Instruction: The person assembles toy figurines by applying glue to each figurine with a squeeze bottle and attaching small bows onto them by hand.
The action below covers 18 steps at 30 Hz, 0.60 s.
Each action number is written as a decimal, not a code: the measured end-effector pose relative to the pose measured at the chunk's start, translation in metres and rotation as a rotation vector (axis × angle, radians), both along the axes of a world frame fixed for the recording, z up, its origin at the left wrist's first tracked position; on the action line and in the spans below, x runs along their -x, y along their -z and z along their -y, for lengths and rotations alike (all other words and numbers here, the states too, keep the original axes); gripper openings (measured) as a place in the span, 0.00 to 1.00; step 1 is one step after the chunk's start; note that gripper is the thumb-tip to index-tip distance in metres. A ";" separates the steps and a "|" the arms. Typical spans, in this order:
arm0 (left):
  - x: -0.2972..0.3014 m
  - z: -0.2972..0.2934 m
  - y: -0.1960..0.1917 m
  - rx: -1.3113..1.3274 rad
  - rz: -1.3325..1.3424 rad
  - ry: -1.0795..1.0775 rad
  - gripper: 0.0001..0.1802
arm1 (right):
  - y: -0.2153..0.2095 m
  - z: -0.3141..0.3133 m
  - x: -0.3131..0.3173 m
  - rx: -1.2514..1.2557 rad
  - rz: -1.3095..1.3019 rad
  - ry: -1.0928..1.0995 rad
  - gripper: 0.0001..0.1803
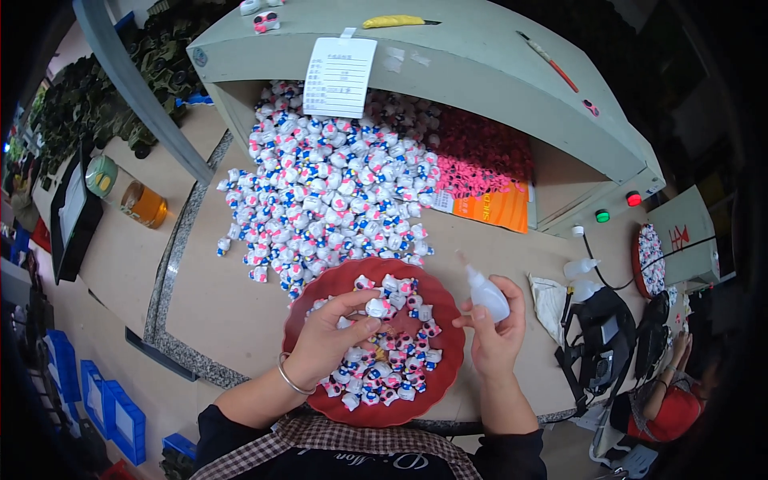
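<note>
My left hand (340, 332) pinches a small white figurine (378, 307) with pink on it, above a red scalloped bowl (454, 352). In my right hand (498, 336) is a white squeeze bottle (490, 298), held tilted with its thin nozzle pointing up and left, apart from the figurine. Many white, pink and blue figurines (376, 376) lie in the bowl, partly hidden by my left hand. Beyond the bowl a large heap of similar white figurines (328, 176) spreads out from under a grey-green shelf (472, 68). Small bright pink pieces (480, 172) are piled at its right.
A paper label (340, 78) hangs from the shelf edge; a yellow-handled knife (396, 22) and a brush (552, 64) lie on top. At left stands an amber-filled jar (136, 198). Right are squeeze bottles (582, 276), a black bag (604, 344) and another person (668, 408).
</note>
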<state>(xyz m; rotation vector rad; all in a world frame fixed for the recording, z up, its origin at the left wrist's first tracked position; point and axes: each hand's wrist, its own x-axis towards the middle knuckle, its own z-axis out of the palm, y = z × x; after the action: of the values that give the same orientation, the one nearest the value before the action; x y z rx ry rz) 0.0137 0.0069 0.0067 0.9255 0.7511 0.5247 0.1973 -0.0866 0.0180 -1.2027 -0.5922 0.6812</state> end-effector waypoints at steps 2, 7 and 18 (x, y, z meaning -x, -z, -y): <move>0.001 0.000 0.001 -0.024 -0.001 0.015 0.20 | -0.002 -0.008 -0.016 0.108 0.038 -0.072 0.15; 0.001 0.000 0.000 0.038 0.057 -0.004 0.20 | 0.024 -0.057 -0.065 0.251 0.257 -0.054 0.09; 0.002 0.000 0.006 0.051 0.053 0.004 0.20 | 0.059 -0.147 -0.093 0.766 1.236 0.120 0.12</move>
<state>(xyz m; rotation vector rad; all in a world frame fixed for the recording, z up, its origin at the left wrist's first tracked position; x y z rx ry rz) 0.0118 0.0065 0.0011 0.8624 0.7120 0.5223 0.2907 0.0602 -0.0405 -2.3594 -1.3140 -0.0661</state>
